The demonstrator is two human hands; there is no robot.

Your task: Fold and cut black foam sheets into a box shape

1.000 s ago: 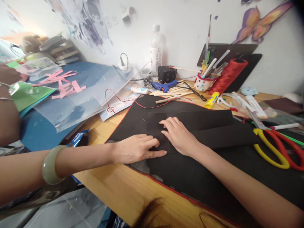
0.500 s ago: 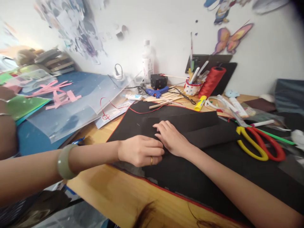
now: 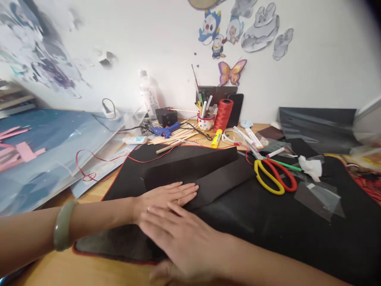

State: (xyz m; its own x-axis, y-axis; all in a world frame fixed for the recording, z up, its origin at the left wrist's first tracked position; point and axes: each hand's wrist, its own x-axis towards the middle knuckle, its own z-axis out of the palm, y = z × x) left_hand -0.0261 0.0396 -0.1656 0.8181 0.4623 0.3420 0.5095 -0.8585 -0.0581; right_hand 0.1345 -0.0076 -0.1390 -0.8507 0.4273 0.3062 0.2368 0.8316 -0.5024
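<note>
My left hand [image 3: 160, 200], with a ring on it and a green bangle [image 3: 63, 226] on the wrist, lies flat with fingers stretched over the lower edge of a folded black sheet [image 3: 184, 167]. In front of it is my right hand [image 3: 187, 240], fingers extended and partly overlapping the left; it holds nothing I can see. The sheet has a long crease and a flap [image 3: 226, 180] angled to the right. Underneath spreads a black mat [image 3: 253, 230] with red edging. Scissors [image 3: 275, 176] with yellow and red handles lie right of the sheet.
Behind the sheet are a blue glue gun [image 3: 166, 130], wooden sticks [image 3: 175, 139], a yellow glue stick [image 3: 216, 138], a red thread spool [image 3: 224, 115] and a pen cup [image 3: 205, 121]. Red ribbon [image 3: 89, 174] curls at left. Clear plastic scraps [image 3: 321, 198] lie at right.
The view has swung right. My left hand has gone from curled fingers to lying flat on the sheet. My right hand has come back toward me, over the left.
</note>
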